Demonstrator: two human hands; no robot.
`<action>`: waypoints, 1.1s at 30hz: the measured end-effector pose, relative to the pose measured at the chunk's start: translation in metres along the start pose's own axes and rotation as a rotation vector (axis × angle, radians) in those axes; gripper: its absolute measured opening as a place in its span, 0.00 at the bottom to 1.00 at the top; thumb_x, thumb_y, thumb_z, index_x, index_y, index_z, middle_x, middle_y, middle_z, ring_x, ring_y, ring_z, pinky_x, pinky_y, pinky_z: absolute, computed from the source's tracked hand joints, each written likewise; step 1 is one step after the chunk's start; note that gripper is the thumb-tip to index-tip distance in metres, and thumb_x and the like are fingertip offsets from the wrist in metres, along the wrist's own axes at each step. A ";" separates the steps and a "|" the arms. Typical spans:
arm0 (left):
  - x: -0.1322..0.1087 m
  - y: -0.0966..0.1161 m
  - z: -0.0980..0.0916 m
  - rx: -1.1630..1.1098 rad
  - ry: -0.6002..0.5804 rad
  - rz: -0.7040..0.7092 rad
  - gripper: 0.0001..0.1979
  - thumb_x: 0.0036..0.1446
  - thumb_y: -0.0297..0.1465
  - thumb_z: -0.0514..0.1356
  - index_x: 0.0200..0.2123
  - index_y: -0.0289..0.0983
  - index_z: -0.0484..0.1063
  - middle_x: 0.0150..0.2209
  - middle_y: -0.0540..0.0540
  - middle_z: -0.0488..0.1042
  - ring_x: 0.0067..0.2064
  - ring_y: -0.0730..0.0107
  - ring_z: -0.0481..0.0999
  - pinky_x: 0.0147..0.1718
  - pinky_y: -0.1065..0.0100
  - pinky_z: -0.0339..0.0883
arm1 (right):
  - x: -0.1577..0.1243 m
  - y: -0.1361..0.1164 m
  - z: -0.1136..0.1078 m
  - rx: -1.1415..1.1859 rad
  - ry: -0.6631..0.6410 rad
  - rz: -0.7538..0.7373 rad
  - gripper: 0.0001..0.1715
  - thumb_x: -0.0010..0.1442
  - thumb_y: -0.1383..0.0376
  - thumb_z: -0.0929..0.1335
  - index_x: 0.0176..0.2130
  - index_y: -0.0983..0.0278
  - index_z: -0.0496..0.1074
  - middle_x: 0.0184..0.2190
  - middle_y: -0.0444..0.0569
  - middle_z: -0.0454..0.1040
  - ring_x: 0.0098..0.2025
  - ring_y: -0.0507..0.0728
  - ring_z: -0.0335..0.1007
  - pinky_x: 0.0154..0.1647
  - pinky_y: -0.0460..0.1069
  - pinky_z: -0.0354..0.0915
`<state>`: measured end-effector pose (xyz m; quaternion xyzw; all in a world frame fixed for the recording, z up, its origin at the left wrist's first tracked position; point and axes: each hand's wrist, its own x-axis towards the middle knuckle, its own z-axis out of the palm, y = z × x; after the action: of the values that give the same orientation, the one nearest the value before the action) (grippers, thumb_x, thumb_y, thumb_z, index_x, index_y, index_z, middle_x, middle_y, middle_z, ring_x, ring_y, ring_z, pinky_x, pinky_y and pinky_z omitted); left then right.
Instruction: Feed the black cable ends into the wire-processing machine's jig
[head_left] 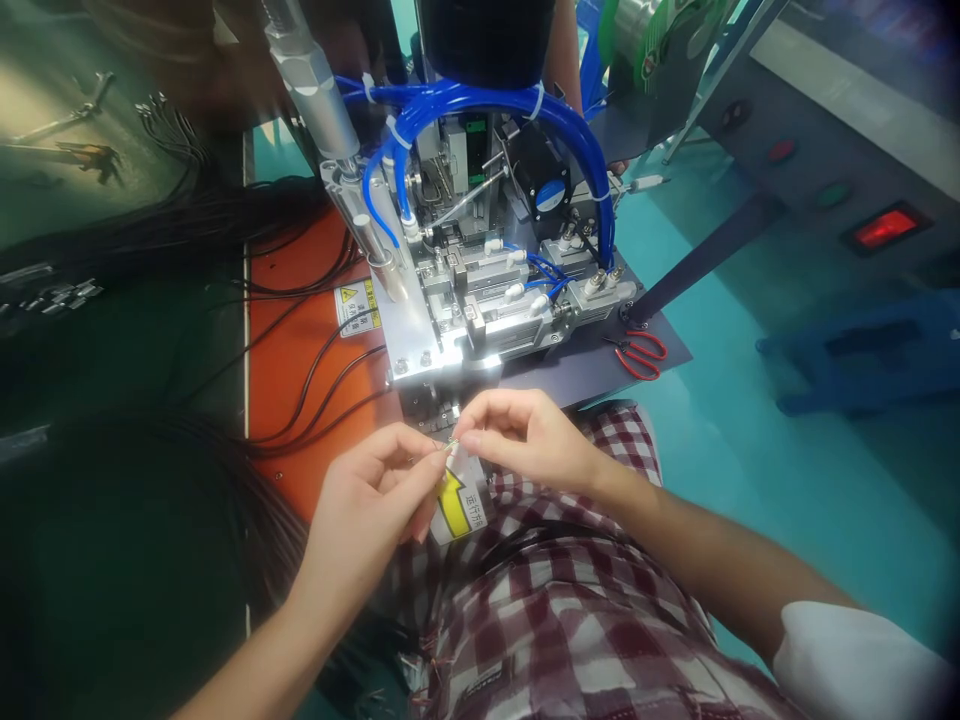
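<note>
My left hand [379,485] is closed in a pinch, thumb against the fingertips. Between the two hands show the tips of thin pale wires [451,446], too small to make out clearly. My right hand [529,435] pinches at the same wires from the other side, its fingertips almost touching those of the left. Just below the fingers is a white label with a yellow arrow [454,508]. Directly beyond the hands stands a metal machine [487,335] with pneumatic cylinders and blue air hoses [480,98].
Bundles of black cables [292,430] lie at left, some across an orange surface [274,355]. Red-handled cutters [641,352] rest on the machine's dark base plate [585,375]. A control panel with a lit red switch [889,228] is at upper right. A green spool [656,40] hangs behind.
</note>
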<state>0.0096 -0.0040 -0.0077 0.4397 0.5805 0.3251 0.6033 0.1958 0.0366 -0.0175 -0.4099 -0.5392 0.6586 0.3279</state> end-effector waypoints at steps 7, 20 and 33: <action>0.000 0.001 0.003 0.007 0.002 0.001 0.10 0.60 0.38 0.62 0.31 0.38 0.70 0.15 0.56 0.65 0.16 0.80 0.61 0.19 0.75 0.51 | -0.001 0.000 0.008 0.151 0.039 0.079 0.18 0.49 0.58 0.77 0.29 0.67 0.71 0.20 0.38 0.65 0.21 0.46 0.53 0.21 0.43 0.50; -0.001 0.002 0.008 -0.204 0.036 0.023 0.09 0.56 0.35 0.65 0.29 0.37 0.70 0.23 0.54 0.72 0.17 0.81 0.61 0.18 0.73 0.53 | -0.011 0.011 0.028 0.005 0.200 -0.086 0.10 0.58 0.62 0.70 0.30 0.64 0.68 0.23 0.40 0.66 0.23 0.47 0.58 0.23 0.44 0.57; -0.003 0.000 0.003 -0.039 0.024 0.019 0.12 0.58 0.39 0.64 0.30 0.37 0.71 0.20 0.54 0.69 0.17 0.82 0.59 0.19 0.74 0.51 | -0.009 0.002 0.016 0.109 0.094 0.077 0.15 0.58 0.56 0.71 0.31 0.65 0.69 0.25 0.41 0.69 0.21 0.46 0.57 0.20 0.44 0.57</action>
<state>0.0120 -0.0071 -0.0069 0.4294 0.5772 0.3472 0.6016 0.1858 0.0215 -0.0163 -0.4422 -0.4702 0.6792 0.3493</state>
